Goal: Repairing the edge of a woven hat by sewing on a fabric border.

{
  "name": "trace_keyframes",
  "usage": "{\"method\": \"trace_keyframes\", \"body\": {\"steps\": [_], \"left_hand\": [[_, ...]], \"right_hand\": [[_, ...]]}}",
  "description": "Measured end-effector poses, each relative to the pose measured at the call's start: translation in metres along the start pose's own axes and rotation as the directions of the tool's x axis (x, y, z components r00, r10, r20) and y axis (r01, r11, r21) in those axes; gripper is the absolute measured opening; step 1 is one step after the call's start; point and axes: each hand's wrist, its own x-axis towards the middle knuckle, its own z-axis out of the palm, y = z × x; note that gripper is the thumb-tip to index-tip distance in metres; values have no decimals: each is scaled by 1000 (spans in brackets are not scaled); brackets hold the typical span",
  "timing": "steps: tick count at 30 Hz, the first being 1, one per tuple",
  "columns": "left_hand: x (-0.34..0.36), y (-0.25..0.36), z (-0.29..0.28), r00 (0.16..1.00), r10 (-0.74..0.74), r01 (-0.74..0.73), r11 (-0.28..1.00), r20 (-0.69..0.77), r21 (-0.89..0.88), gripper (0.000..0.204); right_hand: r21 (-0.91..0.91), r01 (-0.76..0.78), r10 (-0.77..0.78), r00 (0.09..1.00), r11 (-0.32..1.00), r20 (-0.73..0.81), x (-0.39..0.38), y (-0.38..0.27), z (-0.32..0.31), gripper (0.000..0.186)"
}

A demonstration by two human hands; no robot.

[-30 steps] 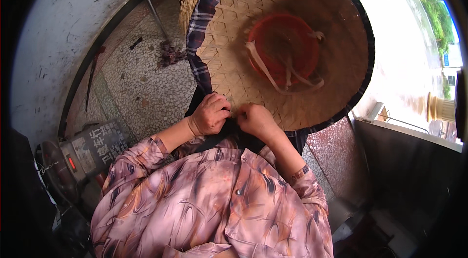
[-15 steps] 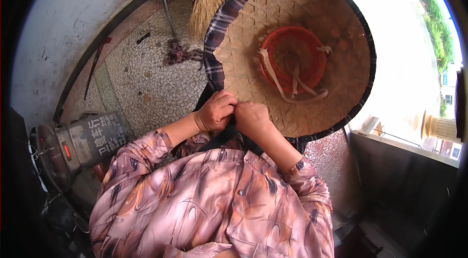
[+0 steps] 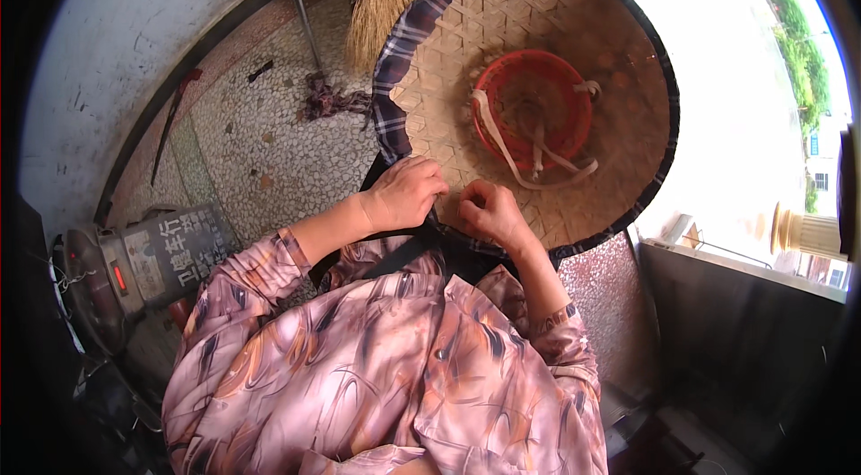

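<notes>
A woven bamboo hat (image 3: 529, 17) with a plaid cloth rim (image 3: 391, 80) lies tilted, underside up, in front of me. Inside it are a red plastic ring (image 3: 507, 64) and a pale strap (image 3: 565, 172). My left hand (image 3: 408, 190) is at the near rim, fingers bent and pinched, the tips hiding whatever they hold. My right hand (image 3: 491, 213) is a little to the right over the weave, thumb and forefinger curled together; anything in them is too small to make out. Dark cloth (image 3: 377, 172) shows beneath the hat's near left side.
A straw broom (image 3: 377, 4) and a metal-handled mop (image 3: 327, 98) stand at the back left by a pale wall (image 3: 108, 44). A dark machine (image 3: 148, 260) is at lower left on the speckled floor (image 3: 256, 143). A metal counter (image 3: 735, 296) and bright opening are at right.
My hands, close together half a second ago, have moved apart: the right one to the right, the left slightly up. The hat shifted rightward in view from one second ago.
</notes>
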Motion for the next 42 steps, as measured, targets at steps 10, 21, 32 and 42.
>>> {"method": "trace_keyframes", "body": {"steps": [10, 21, 32, 42], "left_hand": [[17, 12, 4, 923, -187, 202, 979, 337, -10, 19], [27, 5, -2, 931, -231, 299, 927, 284, -225, 17], [36, -15, -7, 833, -418, 532, 424, 363, -733, 17], [37, -22, -18, 772, -577, 465, 225, 268, -856, 19]], "right_hand": [[131, 77, -72, 996, 988, -49, -5, 10, 1, 21], [-108, 214, -219, 975, 971, -39, -38, 4, -24, 19], [-173, 354, -360, 933, 919, 0, -39, -1, -10, 17], [-135, 237, -226, 970, 962, 95, -32, 11, -18, 21]]}}
